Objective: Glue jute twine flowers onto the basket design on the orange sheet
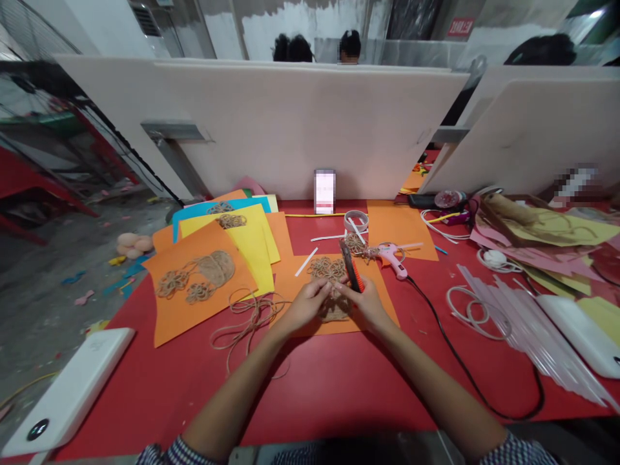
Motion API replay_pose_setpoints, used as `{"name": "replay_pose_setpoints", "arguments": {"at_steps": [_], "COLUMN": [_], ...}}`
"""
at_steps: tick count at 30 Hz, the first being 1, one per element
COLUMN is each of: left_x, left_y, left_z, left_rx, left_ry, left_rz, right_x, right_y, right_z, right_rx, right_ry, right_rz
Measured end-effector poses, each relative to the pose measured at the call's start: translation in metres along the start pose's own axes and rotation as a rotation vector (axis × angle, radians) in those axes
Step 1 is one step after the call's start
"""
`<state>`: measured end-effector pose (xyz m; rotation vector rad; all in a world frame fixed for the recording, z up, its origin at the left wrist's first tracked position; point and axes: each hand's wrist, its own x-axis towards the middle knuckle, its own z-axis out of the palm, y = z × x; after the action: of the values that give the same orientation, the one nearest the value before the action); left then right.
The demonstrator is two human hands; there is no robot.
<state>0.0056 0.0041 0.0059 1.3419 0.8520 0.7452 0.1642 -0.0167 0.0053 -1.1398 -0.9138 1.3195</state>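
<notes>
An orange sheet (290,271) lies before me with a flower-like pattern of coiled brown twine (327,267) on it; my hands partly cover the twine shape (336,312) below. My right hand (365,301) grips an orange-and-black tool (354,270) that looks like a utility knife, tilted upward. My left hand (310,302) is closed in a pinch over the twine work, its fingertips close to the right hand's. What it pinches is too small to make out. Loose twine (252,320) lies tangled to its left. Beyond the tool rests a pink glue gun (391,258).
A finished-looking twine picture (213,268) on orange card overlaps yellow and blue sheets at left. White power banks (72,387) flank the red table (310,400). Clear glue sticks (527,336) lie right, near the glue gun's black cord (448,342). A phone (324,192) leans against the white board (290,123).
</notes>
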Motion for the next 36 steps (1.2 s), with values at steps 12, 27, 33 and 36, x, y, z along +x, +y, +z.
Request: {"name": "replay_pose_setpoints", "arguments": {"at_steps": [12,27,33,36], "left_x": [-0.005,-0.002,0.001,0.002], "left_y": [0.013,0.006,0.001,-0.003], "left_z": [0.003,0.003,-0.008,-0.012], "left_rx": [0.444,0.494,0.64,0.707], "left_ry": [-0.012,0.028,0.282,0.392], "left_rz": [0.126,0.126,0.086,0.074], "right_x": [0.008,0.013,0.007,-0.001], "right_y": [0.007,0.008,-0.022,-0.033], "right_z": [-0.007,-0.011,-0.027,-0.031], "right_rx": [-0.025,-0.145,-0.775,-1.184], "right_ry": [-0.011,0.008,0.111,0.078], "right_rz": [-0.029,-0.077,-0.342,-0.412]}}
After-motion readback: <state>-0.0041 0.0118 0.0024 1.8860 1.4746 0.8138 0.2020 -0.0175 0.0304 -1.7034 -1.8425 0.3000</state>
